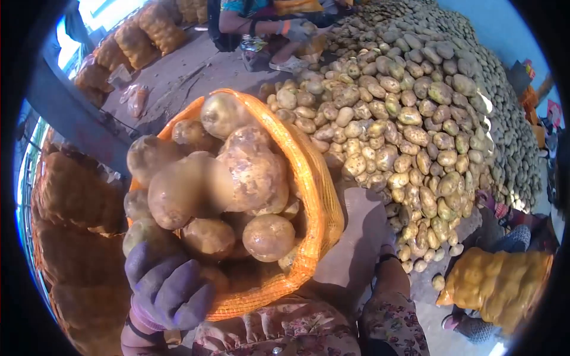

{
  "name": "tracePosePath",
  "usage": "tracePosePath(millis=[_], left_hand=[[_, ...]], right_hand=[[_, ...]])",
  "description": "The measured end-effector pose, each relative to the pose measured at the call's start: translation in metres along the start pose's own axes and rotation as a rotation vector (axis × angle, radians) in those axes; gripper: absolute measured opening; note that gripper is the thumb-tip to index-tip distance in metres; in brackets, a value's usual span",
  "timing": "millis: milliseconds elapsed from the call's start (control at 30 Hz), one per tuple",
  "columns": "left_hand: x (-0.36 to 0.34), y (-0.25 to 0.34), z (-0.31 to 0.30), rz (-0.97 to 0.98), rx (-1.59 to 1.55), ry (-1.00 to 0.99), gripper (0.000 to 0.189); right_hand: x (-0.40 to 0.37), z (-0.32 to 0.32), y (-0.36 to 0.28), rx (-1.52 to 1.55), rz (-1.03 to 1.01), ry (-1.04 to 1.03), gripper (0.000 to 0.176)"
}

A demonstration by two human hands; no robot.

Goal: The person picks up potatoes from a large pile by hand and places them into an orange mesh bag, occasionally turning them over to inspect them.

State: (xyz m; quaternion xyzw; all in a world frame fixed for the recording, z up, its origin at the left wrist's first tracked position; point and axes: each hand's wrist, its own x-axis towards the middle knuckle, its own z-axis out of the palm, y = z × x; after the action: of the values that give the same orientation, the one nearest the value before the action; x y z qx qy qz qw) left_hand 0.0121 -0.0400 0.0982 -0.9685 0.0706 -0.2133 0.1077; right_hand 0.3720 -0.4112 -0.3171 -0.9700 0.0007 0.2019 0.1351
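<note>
An orange mesh bag (317, 202) stands in front of me with its mouth wide, full of large brown potatoes (269, 237). My left hand (169, 288), in a purple glove, has its fingers curled over the near left rim of the bag. Potatoes touch the glove's upper side. My right arm stretches forward past the bag's right side. Its hand (387, 236) is at the near edge of a big potato heap (415, 136), and its fingers cannot be made out.
Another person (270, 26) with a gloved hand crouches at the far side of the heap. Filled sacks (83, 190) are stacked at the left, and more sacks (139, 44) line the back. A filled orange sack (499, 285) lies at the right by another person's leg.
</note>
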Motion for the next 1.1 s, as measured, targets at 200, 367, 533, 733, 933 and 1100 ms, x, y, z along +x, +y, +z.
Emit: tracePosePath(millis=[200,367,533,733,933,1100], left_hand=[[0.002,-0.006,0.0,0.004,-0.036,-0.04,0.029],[0.028,0.002,-0.012,-0.029,-0.054,-0.061,0.012],[0.044,0.007,-0.004,0.027,0.007,0.023,0.024],[-0.017,0.004,-0.004,-0.115,0.017,-0.046,0.035],[0.005,0.001,-0.003,-0.01,0.025,-0.055,0.033],[0.008,0.001,0.007,0.013,0.027,0.083,0.028]], right_hand=[[-0.008,0.0,-0.021,0.183,-0.015,-0.097,0.067],[0.007,0.067,-0.038,0.32,0.321,0.21,0.077],[-0.015,0.102,-0.055,0.203,0.347,0.43,0.067],[-0.044,0.075,-0.031,0.482,0.193,0.285,0.057],[-0.053,-0.05,-0.057,0.98,-0.06,0.307,0.046],[-0.114,-0.227,-0.167,1.116,-0.757,0.419,0.047]])
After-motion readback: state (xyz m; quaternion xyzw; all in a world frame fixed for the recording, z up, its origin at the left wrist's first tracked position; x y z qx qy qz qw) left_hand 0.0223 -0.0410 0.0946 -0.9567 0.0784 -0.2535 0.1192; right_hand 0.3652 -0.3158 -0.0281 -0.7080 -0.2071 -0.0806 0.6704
